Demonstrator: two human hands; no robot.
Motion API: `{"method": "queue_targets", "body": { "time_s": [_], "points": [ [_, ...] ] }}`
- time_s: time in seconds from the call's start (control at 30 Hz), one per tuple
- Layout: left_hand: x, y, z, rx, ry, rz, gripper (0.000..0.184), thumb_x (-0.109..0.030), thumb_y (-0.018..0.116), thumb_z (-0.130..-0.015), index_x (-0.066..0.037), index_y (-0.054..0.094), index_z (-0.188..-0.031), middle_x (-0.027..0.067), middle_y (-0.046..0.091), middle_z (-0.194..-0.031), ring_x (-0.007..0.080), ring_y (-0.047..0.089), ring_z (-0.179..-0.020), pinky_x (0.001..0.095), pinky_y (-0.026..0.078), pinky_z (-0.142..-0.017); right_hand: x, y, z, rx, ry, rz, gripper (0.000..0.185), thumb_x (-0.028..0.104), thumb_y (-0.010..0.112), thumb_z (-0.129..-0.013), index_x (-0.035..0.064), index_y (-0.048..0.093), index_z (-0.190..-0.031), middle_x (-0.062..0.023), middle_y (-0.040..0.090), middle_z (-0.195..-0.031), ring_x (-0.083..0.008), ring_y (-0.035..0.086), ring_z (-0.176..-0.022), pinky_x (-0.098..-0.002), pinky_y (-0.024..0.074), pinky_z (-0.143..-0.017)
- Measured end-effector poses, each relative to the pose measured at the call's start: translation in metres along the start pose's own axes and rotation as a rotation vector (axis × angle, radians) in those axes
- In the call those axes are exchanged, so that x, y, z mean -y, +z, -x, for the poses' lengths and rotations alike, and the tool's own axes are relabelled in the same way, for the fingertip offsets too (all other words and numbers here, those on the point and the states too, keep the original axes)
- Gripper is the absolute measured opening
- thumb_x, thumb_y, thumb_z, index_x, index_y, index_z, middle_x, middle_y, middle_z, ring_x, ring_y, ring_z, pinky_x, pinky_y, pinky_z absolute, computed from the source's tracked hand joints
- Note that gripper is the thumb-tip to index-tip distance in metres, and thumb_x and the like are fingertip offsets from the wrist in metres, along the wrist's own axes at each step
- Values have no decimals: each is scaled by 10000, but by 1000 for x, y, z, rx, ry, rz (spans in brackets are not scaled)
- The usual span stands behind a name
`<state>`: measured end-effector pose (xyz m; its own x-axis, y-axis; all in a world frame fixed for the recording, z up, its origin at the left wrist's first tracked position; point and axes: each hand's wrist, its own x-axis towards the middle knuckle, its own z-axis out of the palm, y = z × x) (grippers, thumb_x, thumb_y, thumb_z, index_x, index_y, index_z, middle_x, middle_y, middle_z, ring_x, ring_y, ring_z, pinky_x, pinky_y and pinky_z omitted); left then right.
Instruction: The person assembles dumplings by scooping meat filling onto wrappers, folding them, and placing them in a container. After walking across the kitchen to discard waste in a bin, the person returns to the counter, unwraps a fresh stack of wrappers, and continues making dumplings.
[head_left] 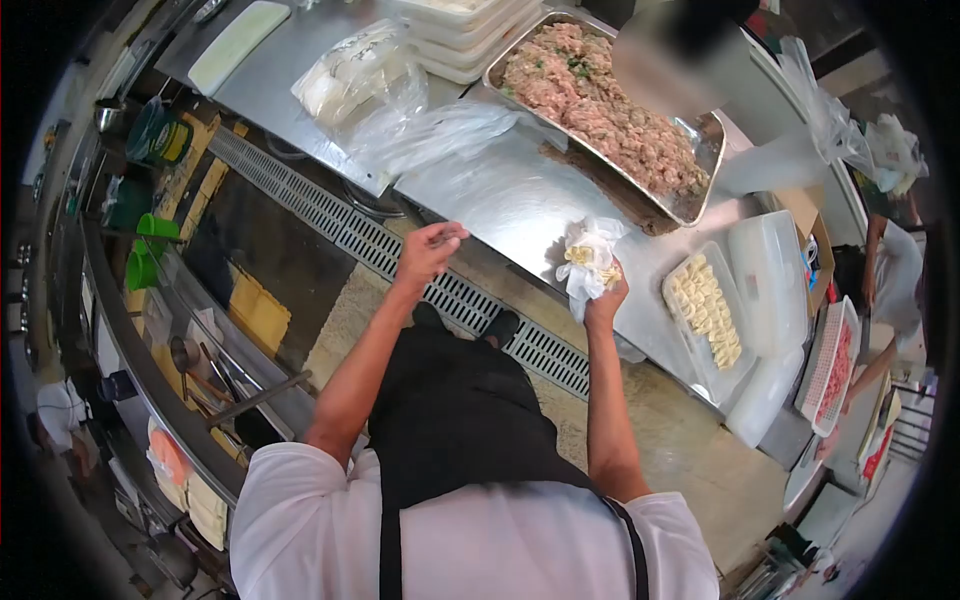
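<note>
My right hand (608, 297) grips a crumpled white plastic bag (592, 245) above the steel table's front edge. Yellowish pieces that look like dough wrappers (603, 270) show in its opening. Off to the left, clear of the table edge, my left hand (431, 256) is closed, its fingertips drawn together; whatever they hold, if anything, is hidden. To the right of the bag lies a clear plastic tray (672, 322) with rows of folded dumplings (708, 308). Behind the bag is a large metal pan (690, 222) of pinkish ground meat filling (600, 95) with green bits.
On the steel table (480, 195) are loose plastic sheeting (440, 135), a bagged white bundle (350, 75), stacked white trays (465, 45) and a cutting board (238, 45). Translucent containers (765, 280) stand right. A floor drain grate (350, 235) runs below. A co-worker (895, 280) is far right.
</note>
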<state>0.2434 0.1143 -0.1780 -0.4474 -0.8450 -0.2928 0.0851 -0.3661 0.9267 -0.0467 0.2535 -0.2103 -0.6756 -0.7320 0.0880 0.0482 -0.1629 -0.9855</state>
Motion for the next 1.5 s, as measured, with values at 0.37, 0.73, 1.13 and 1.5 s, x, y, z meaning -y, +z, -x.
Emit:
{"method": "queue_targets", "body": {
  "time_s": [0.37,0.73,1.13,1.5],
  "points": [
    [42,-190,79,-415,-116,-101,253,-171,769,-869,-11,720,-1059,-48,600,-713,26,412,-496,227,308,-444,17,136,52,275,145,-97,390,146,589,-966,-18,562,-1318,-150,636,-1262,-238,646,-1089,-371,519,-948],
    [21,-438,143,-700,-62,-216,238,-143,757,-846,-13,722,-1042,-24,650,-771,59,525,-605,268,426,-529,-30,443,117,327,306,-27,395,111,713,-870,11,605,-1236,-88,667,-1141,-194,659,-975,-348,546,-845],
    [-106,-632,48,-853,-146,4,325,-168,754,-873,-16,688,-1153,-29,629,-745,40,397,-488,237,283,-429,-97,732,40,739,498,-183,350,125,740,-844,-8,641,-1152,-72,692,-1067,-158,666,-955,-334,541,-852],
    [-194,-802,37,-1168,-58,226,355,-180,734,-891,-1,663,-1189,10,704,-816,27,421,-477,216,328,-424,-76,1063,24,1223,416,-169,489,74,794,-790,-42,614,-1230,-104,703,-1125,-173,685,-991,-333,548,-900]
  ]
}}
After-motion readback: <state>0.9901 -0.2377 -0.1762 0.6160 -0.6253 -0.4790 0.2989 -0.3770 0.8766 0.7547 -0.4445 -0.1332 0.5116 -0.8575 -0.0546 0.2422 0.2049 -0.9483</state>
